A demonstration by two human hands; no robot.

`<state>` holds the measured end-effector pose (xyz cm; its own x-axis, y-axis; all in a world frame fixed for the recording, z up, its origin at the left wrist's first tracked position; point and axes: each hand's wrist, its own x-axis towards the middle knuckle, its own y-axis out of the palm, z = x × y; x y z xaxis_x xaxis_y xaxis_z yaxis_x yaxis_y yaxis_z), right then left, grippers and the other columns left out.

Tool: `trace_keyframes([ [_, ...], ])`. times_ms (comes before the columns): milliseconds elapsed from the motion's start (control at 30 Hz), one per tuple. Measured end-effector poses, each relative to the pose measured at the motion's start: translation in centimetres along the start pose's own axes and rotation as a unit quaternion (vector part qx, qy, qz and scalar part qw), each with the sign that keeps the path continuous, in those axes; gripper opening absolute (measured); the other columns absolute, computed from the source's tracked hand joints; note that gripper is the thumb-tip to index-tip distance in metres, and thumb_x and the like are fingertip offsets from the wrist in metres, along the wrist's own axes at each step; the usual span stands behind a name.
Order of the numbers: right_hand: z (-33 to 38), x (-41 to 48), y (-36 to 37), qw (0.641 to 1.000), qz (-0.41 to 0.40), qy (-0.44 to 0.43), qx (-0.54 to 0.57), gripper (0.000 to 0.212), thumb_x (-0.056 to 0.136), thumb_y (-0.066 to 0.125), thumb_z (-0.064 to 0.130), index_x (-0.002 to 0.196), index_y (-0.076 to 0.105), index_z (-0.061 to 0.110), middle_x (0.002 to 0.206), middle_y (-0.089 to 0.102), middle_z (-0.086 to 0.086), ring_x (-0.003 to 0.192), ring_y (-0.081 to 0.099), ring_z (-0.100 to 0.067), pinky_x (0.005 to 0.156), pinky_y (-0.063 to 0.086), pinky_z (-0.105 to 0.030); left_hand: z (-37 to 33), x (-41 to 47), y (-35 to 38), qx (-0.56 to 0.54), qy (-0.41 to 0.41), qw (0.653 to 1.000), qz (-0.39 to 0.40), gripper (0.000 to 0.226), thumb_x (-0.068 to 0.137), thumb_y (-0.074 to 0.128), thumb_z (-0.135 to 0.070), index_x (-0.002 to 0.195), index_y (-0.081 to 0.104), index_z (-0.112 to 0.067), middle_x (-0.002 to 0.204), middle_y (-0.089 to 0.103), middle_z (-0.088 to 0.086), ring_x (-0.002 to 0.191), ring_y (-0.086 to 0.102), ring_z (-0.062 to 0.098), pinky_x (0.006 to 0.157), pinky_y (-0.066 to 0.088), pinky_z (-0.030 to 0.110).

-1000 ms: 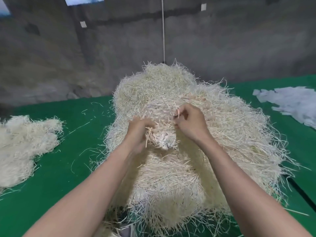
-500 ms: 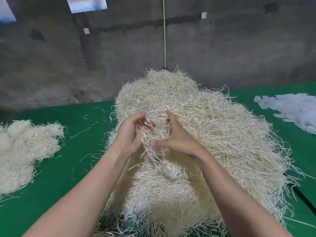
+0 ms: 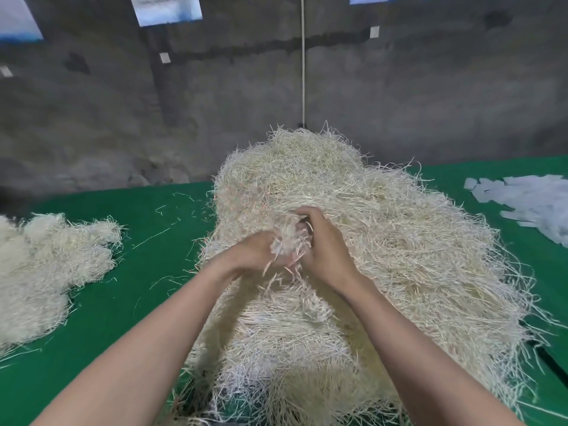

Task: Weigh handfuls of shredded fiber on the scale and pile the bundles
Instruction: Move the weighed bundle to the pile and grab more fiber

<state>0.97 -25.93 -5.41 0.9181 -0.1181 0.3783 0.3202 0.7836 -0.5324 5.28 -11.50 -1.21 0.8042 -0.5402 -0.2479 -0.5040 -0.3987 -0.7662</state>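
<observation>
Fiber (image 3: 384,241) is heaped on the desk (image 3: 147,302); a tuft (image 3: 289,241) is gripped between the left hand (image 3: 250,256) and right hand (image 3: 327,250). Bundles (image 3: 46,272) are piled leftward; most seems unweighed; no scale is seen.

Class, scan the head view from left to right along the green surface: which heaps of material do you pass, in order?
Small fiber pile → large fiber heap, on which left hand and right hand grip a handful → white paper strips.
</observation>
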Motion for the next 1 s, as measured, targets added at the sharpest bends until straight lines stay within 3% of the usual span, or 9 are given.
trace_keyframes([
  [67, -0.5, -0.4, 0.1, 0.999, 0.040, 0.006, 0.008, 0.079, 0.074, 0.057, -0.013, 0.135, 0.033, 0.031, 0.120, 0.048, 0.010, 0.115, 0.049, -0.009, 0.082, 0.045, -0.012, 0.4, 0.1, 0.0, 0.080, -0.043, 0.995, 0.051, 0.019, 0.085, 0.068, -0.022, 0.084, 0.057, -0.006, 0.075, 0.055, -0.001, 0.052, 0.049, 0.006, 0.042, 0.037, 0.014],
  [133, -1.6, -1.2, 0.4, 0.994, 0.097, 0.007, -0.047, 0.084, 0.075, 0.059, -0.006, 0.139, 0.025, 0.035, 0.130, 0.047, 0.008, 0.119, 0.048, -0.012, 0.095, 0.046, -0.022, 1.0, 0.0, -0.7, 0.001, -0.060, 0.998, 0.021, 0.022, 0.082, 0.071, -0.017, 0.072, 0.054, -0.006, 0.069, 0.055, 0.001, 0.052, 0.048, 0.006, 0.044, 0.036, 0.014],
  [300, -4.3, -2.1, -0.8, 0.976, 0.098, 0.063, -0.182, 0.101, 0.072, 0.054, -0.013, 0.142, 0.012, 0.046, 0.149, 0.031, 0.008, 0.132, 0.040, -0.024, 0.110, 0.034, -0.048, 1.1, -1.2, -3.0, -0.265, -0.028, 0.960, -0.085, 0.041, 0.051, 0.076, -0.046, 0.078, 0.077, -0.016, 0.091, 0.073, 0.000, 0.093, 0.063, 0.019, 0.068, 0.044, 0.021],
  [433, -4.9, -3.0, -2.8, 0.956, 0.098, 0.084, -0.264, 0.110, 0.067, 0.052, -0.016, 0.145, 0.007, 0.047, 0.155, 0.019, 0.010, 0.140, 0.024, -0.020, 0.116, 0.013, -0.042, 2.7, -1.2, -4.1, -0.214, -0.072, 0.958, -0.177, 0.046, 0.059, 0.078, -0.035, 0.076, 0.066, 0.007, 0.087, 0.070, 0.015, 0.068, 0.057, 0.017, 0.081, 0.048, 0.032],
  [533, -2.0, -2.5, -3.7, 0.956, 0.117, 0.046, -0.264, 0.103, 0.070, 0.065, 0.006, 0.147, 0.005, 0.040, 0.152, 0.026, 0.008, 0.140, 0.023, -0.023, 0.114, 0.009, -0.042, 3.1, -1.2, -3.4, -0.180, -0.058, 0.966, -0.175, 0.043, 0.072, 0.078, -0.023, 0.093, 0.064, 0.012, 0.102, 0.067, 0.025, 0.077, 0.059, 0.021, 0.060, 0.043, 0.021],
  [633, 2.3, -1.4, -3.7, 0.970, 0.046, -0.061, -0.230, 0.081, 0.073, 0.062, 0.031, 0.145, 0.024, 0.035, 0.145, 0.038, 0.008, 0.132, 0.034, -0.017, 0.111, 0.018, -0.040, 2.8, -1.2, -2.8, -0.189, -0.037, 0.965, -0.178, 0.032, 0.072, 0.078, -0.014, 0.101, 0.068, -0.002, 0.090, 0.072, 0.008, 0.066, 0.069, 0.011, 0.046, 0.045, 0.011],
  [700, 4.7, -0.6, -2.4, 0.981, 0.028, -0.094, -0.168, 0.070, 0.076, 0.059, 0.033, 0.140, 0.032, 0.033, 0.138, 0.042, 0.010, 0.126, 0.038, -0.011, 0.109, 0.025, -0.037, 2.4, -1.6, -2.7, -0.199, -0.013, 0.963, -0.182, 0.012, 0.075, 0.076, -0.014, 0.084, 0.071, -0.009, 0.076, 0.071, 0.000, 0.064, 0.066, 0.015, 0.055, 0.048, 0.019],
  [833, 6.2, 1.7, 1.6, 0.980, 0.131, -0.063, -0.136, 0.079, 0.076, 0.071, 0.020, 0.143, 0.030, 0.026, 0.141, 0.041, 0.006, 0.124, 0.041, -0.011, 0.106, 0.036, -0.034, 1.7, -2.7, -3.4, -0.277, 0.042, 0.948, -0.147, 0.019, 0.075, 0.071, -0.015, 0.073, 0.063, 0.003, 0.069, 0.058, 0.009, 0.057, 0.044, 0.015, 0.053, 0.037, 0.020],
  [1000, 2.3, 3.5, 1.6, 0.969, 0.058, -0.007, -0.239, 0.045, 0.079, 0.073, 0.022, 0.118, 0.052, 0.028, 0.105, 0.061, 0.009, 0.087, 0.055, -0.010, 0.088, 0.049, -0.033, 3.6, -4.6, -5.9, -0.324, -0.006, 0.937, -0.132, 0.017, 0.075, 0.068, -0.026, 0.080, 0.071, -0.009, 0.058, 0.056, -0.002, 0.044, 0.035, 0.008, 0.039, 0.030, 0.013],
])
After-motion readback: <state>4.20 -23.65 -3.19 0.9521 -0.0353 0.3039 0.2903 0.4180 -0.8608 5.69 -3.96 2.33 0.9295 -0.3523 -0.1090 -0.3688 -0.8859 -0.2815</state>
